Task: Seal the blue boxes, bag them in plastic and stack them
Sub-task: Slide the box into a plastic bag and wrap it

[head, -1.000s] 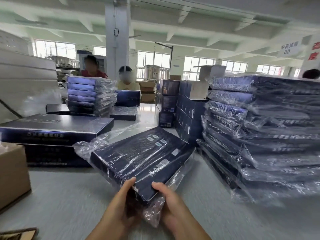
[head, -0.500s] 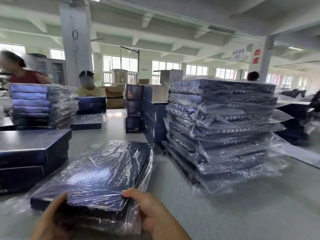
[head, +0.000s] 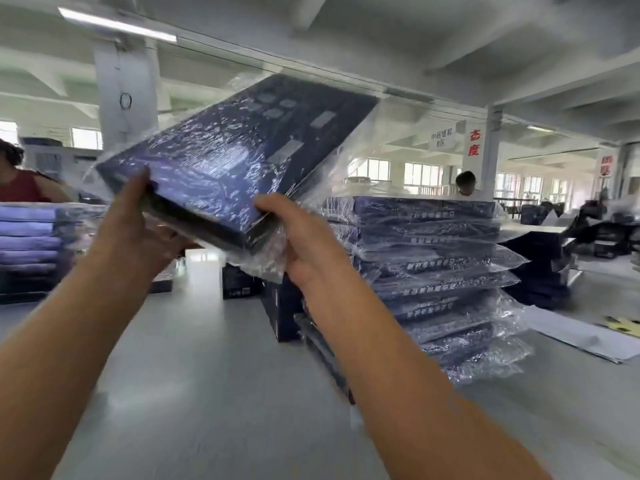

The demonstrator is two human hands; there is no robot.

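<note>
Bare table open across lower centre. Tall stack of bagged boxes blocks centre right, upright dark boxes just left of it. Second stack at left edge. Tilted bagged box fills upper centre.

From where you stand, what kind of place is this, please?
Most likely a factory packing hall: a stack of bagged blue boxes stands on a long grey table, another worker is behind it, and a sign hangs on a pillar.

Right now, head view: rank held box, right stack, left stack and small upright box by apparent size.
Held box and right stack: about alike; box is nearer the camera, so unranked.
Left stack, cut by frame edge.
Small upright box.
</note>
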